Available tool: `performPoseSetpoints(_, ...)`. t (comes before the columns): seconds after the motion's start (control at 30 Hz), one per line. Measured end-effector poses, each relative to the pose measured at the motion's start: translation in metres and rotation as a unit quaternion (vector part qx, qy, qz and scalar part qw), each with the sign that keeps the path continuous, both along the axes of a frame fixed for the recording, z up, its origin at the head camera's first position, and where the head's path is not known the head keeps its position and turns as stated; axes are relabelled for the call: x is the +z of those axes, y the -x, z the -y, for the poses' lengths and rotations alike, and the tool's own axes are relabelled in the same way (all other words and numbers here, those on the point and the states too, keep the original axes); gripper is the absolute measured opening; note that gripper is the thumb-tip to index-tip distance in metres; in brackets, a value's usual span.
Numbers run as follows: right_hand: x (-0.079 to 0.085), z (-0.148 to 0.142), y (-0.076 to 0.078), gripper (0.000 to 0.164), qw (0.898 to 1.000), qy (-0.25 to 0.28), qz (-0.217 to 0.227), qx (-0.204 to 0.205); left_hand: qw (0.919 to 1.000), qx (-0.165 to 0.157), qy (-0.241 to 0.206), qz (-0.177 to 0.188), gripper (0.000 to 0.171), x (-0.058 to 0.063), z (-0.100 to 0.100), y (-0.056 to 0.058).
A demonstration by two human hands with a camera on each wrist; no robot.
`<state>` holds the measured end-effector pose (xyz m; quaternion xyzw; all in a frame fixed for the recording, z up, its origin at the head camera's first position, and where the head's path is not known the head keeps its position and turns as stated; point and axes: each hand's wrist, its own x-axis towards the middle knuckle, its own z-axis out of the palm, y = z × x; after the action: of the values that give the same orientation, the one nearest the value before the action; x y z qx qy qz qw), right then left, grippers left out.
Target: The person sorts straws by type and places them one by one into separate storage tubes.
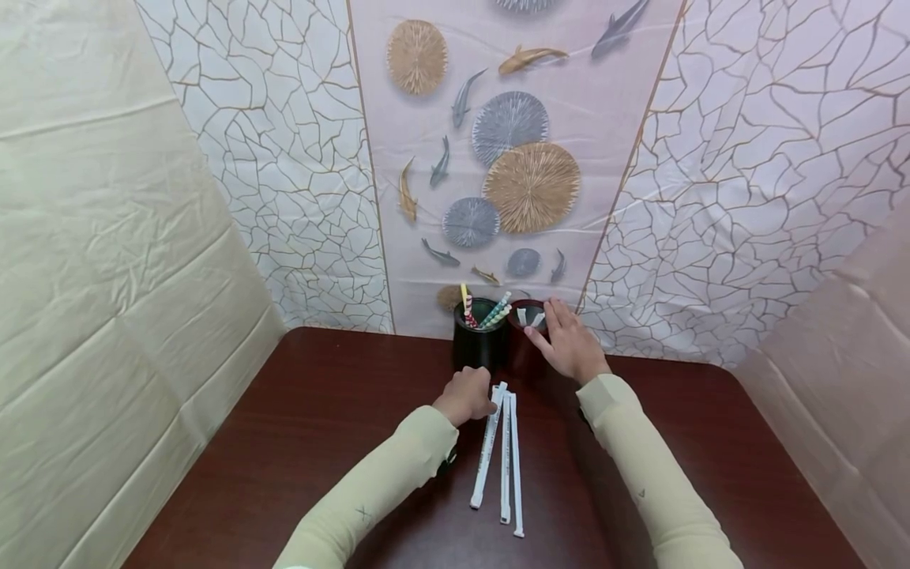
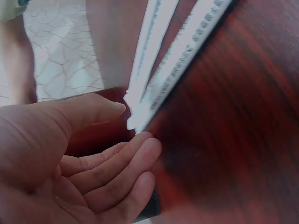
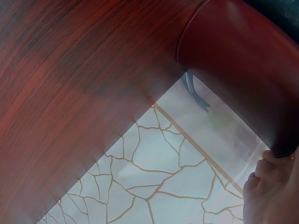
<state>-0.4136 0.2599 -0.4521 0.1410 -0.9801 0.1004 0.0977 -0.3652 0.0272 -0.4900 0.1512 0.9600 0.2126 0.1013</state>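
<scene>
1. A patterned backdrop (image 1: 533,197) with fish and round motifs hangs behind.
2. A dark reddish-brown tabletop (image 1: 284,442) spreads below.
3. The left sleeve (image 1: 384,466) bears an X-like mark; the right sleeve (image 1: 647,458), a small V-like one.
4. The right hand (image 1: 571,344) rests at a dark red cup's (image 1: 526,359) rim, its grip wide, thumb apart from fingers.
5. The left hand's (image 1: 465,393) grip is parted, thumb and curved fingers beside the far ends of three white wrapped straws (image 1: 505,458) on the tabletop; their printing is too blurred to read.
6. A black cup (image 1: 478,348) beside the red one holds striped straws (image 1: 496,310).
7. Two short white ends (image 1: 538,319) show inside the red cup.
</scene>
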Motion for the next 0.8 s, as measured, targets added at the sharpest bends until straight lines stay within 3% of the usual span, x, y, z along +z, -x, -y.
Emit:
performPoseSetpoints(0.1,-0.001,-0.001,0.001,0.089,1.0,0.002,0.002,0.0,1.0,0.006,0.003,0.0,0.025,-0.025,-0.002,0.016)
performPoseSetpoints(0.13,-0.002,-0.001,0.001,0.089,1.0,0.001,0.002,0.0,0.9999,0.012,0.005,0.007,0.024,-0.02,-0.003,0.013)
performPoseSetpoints(0.23,-0.002,-0.001,0.001,0.089,1.0,0.0,0.0,-0.001,0.9997,0.021,0.008,-0.003,0.025,-0.032,-0.004,0.022)
performPoseSetpoints(0.4,-0.001,0.0,-0.001,0.089,1.0,0.002,-0.003,-0.001,0.9991,0.041,-0.001,0.003,0.025,-0.016,-0.006,0.008)
performPoseSetpoints(0.47,-0.001,0.0,-0.002,0.089,1.0,0.003,-0.005,-0.001,0.9989,0.045,0.0,0.009,0.025,-0.021,-0.009,0.013)
performPoseSetpoints(0.6,0.0,0.0,-0.002,0.089,1.0,0.001,-0.005,-0.001,0.9984,0.052,0.002,0.02,0.027,-0.048,-0.014,0.035)
performPoseSetpoints(0.7,-0.001,0.0,-0.001,0.09,1.0,0.002,-0.001,-0.003,0.9982,0.055,-0.009,0.019,0.025,-0.045,-0.014,0.029)
performPoseSetpoints(0.8,-0.001,0.0,-0.001,0.09,1.0,0.001,0.002,-0.004,0.9982,0.053,-0.022,0.017,0.021,-0.032,-0.014,0.016)
